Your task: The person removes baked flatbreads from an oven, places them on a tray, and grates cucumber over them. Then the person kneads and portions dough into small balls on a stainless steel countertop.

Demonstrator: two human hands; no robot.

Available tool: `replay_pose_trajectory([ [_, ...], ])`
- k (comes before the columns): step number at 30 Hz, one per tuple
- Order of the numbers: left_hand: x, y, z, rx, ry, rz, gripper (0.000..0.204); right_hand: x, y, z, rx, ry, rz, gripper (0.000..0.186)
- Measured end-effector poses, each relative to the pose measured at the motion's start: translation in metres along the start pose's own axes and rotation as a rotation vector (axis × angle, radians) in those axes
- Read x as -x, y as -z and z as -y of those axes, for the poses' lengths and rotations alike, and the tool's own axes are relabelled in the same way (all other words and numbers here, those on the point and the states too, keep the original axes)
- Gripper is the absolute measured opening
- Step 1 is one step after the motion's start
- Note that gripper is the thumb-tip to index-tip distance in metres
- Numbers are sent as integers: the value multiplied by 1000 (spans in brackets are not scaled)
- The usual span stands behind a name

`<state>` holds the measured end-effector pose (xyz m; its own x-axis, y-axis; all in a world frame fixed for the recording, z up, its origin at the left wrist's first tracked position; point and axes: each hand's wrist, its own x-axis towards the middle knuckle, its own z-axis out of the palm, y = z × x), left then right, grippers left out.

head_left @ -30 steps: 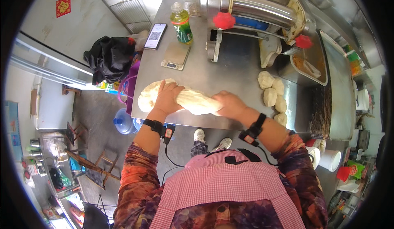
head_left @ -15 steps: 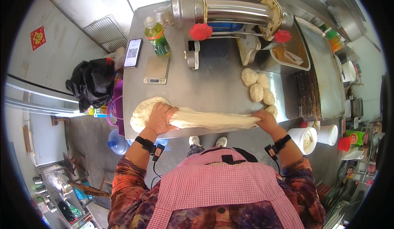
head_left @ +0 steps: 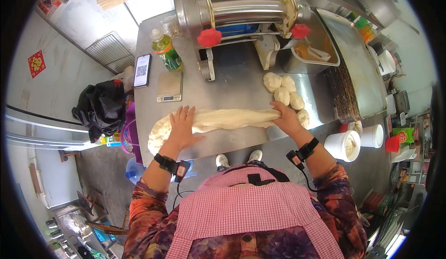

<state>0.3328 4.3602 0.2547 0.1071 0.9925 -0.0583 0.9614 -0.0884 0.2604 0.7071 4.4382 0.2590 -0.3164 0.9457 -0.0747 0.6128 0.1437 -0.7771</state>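
A long strip of pale dough lies across the steel table, parallel to its near edge, with a thicker lump at the left end. My left hand rests over the dough beside that lump, palm down with its fingers spread. At the far right tip of the strip, my right hand is closed around the dough, thumb and fingers pressed together. Several round dough balls sit in a cluster just beyond and to the right of my right hand.
A dough roller machine with red knobs stands at the back. Left of it are a green bottle, a phone and a small scale. A metal bin and stacked trays are at the right; white buckets stand below.
My left hand's fingers have spread and loosened on the dough. The right hand has come slightly left with its end, and the strip lies farther from the near edge. The view has shifted a little.
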Motion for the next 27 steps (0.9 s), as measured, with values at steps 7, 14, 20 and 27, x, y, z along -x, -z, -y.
replay_pose_trajectory([
  [7, -44, -20, -140, 510, -285, -83, 105, -9, 4, 47, -418, -16, 151, 53],
  [14, -69, -47, -150, 649, -109, -45, 57, -25, 13, 36, -764, -187, 243, 65],
  [20, -70, -61, -155, 523, -266, -271, 58, -40, -18, 10, -1002, -464, 719, 59],
  [27, -84, -72, -155, 310, -274, -98, 45, -28, -8, 17, -344, -198, 383, 51],
])
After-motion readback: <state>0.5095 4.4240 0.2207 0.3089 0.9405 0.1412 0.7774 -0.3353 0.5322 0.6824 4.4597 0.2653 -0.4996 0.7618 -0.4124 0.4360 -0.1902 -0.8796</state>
